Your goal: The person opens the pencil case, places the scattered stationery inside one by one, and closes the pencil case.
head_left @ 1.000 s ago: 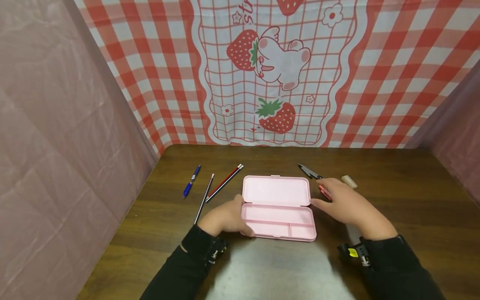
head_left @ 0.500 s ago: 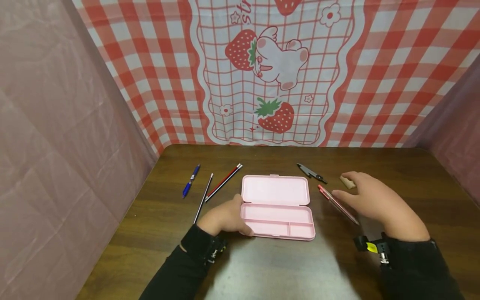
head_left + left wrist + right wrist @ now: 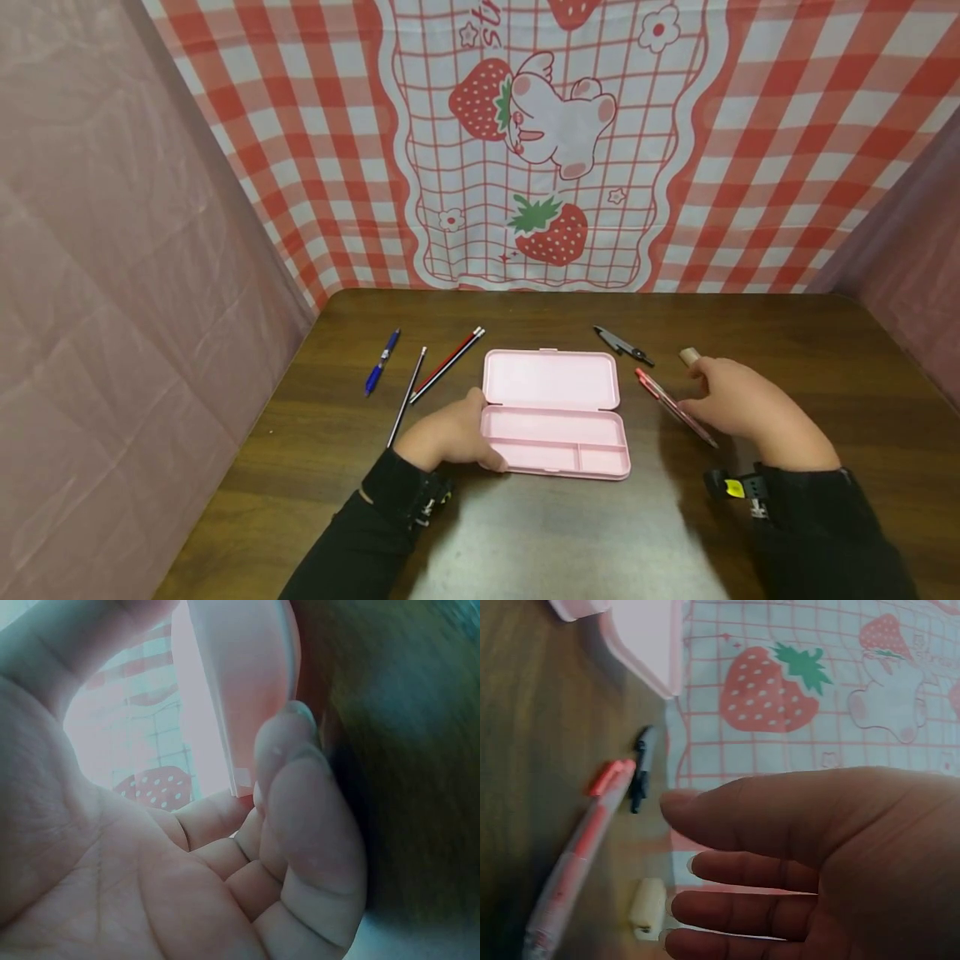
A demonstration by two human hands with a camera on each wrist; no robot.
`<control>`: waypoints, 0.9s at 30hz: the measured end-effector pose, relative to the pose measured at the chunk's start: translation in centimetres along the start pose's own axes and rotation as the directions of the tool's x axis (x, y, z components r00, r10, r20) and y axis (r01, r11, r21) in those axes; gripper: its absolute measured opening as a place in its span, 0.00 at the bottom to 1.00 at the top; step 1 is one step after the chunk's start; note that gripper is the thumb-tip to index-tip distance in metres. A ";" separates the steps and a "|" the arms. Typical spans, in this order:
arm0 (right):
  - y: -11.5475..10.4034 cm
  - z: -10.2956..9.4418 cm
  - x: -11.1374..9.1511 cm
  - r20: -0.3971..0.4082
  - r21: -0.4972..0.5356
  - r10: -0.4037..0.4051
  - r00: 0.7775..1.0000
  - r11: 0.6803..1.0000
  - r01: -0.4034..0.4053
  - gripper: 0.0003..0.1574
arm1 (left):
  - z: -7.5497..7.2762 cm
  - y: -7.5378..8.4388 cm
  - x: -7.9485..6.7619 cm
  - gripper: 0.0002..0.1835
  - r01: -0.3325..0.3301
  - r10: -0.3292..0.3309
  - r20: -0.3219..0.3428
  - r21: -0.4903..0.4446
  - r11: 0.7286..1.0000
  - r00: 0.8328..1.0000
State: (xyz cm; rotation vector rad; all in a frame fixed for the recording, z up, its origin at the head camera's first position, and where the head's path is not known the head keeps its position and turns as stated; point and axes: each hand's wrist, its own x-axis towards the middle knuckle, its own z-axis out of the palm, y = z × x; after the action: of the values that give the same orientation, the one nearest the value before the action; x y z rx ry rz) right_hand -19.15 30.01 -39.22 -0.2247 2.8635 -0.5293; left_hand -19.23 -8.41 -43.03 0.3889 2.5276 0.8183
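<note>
A pink pencil case (image 3: 551,381) lies open flat on the wooden table, its lid folded back and its compartments bare. My left hand (image 3: 450,429) grips its left end; the left wrist view shows curled fingers against the case wall (image 3: 251,690). My right hand (image 3: 738,408) hovers beside a small beige eraser (image 3: 688,356), which it partly hides in the head view. In the right wrist view, the fingers reach toward the eraser (image 3: 649,907), nothing held between them and the thumb. Left of that hand lies a red clear-barrelled pen (image 3: 675,407).
A grey compass (image 3: 624,346) lies behind the red pen. To the left are a blue pen (image 3: 383,362), a pair of striped pencils (image 3: 448,365) and one more pencil (image 3: 407,396). A checked strawberry cloth (image 3: 555,150) hangs at the table's back edge.
My right hand has moved right from beside the case, past the red pen, to the eraser, and dipped lower with fingers drawn in. My left hand stays on the case.
</note>
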 end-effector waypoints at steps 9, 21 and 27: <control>0.0 1.8 1.2 0.039 0.010 0.031 0.999 0.999 -0.031 0.28 | -0.1 0.0 0.0 0.53 -0.008 0.008 -0.002 0.002 1.000 1.000; -0.1 2.7 1.6 0.059 -0.001 0.064 0.996 0.998 -0.064 0.18 | -0.1 -0.1 0.1 0.52 -0.010 0.011 -0.005 0.006 1.000 1.000; -0.2 3.1 1.4 0.073 0.020 0.064 0.995 0.998 -0.065 0.15 | -0.2 0.0 -0.1 0.51 -0.010 0.010 -0.006 -0.007 1.000 1.000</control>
State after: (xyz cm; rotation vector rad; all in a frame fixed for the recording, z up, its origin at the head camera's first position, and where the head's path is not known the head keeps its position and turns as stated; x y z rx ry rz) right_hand -19.77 28.56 -42.24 -0.1438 2.7826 -0.5299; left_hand -19.27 -8.54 -42.92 0.3973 2.5295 0.8328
